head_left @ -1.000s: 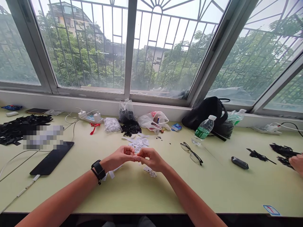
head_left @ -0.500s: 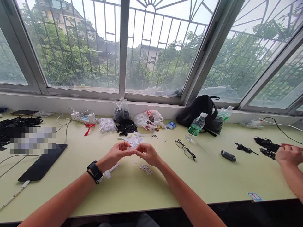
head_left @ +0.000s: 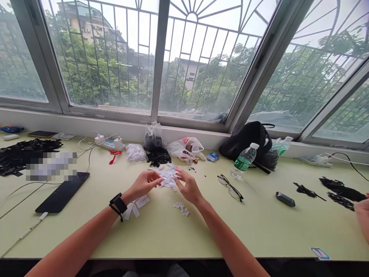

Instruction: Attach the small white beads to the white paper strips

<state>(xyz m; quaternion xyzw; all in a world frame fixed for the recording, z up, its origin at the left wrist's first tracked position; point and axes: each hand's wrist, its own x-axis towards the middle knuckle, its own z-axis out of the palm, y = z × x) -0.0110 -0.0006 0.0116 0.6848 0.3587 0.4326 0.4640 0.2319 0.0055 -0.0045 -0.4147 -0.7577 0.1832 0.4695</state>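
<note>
My left hand (head_left: pixel 145 184) is at the left edge of a pile of white strips (head_left: pixel 169 177), fingers curled and thumb against the forefinger; whatever they hold is too small to make out. My right hand (head_left: pixel 188 186) reaches over the right side of the pile, thumb and fingers apart around some strips, with nothing visibly gripped. Several loose white strips (head_left: pixel 135 207) lie beside my left wrist. Nearer me than my right hand lies a cluster of small white rings (head_left: pixel 181 209), with one apart from it.
Behind the pile are a bag of white pieces (head_left: pixel 136 152), black pieces (head_left: pixel 159 156) and a white plastic bag (head_left: pixel 186 150). Glasses (head_left: pixel 230 187) and a water bottle (head_left: pixel 244 161) stand rightward; a black tablet (head_left: pixel 62 193) lies left. Another person's hand (head_left: pixel 362 215) shows at the right edge.
My hands, fingertips together before, have come apart. The right has opened and moved onto the white strips. My view has shifted, and the other person's hand is now mostly out of frame.
</note>
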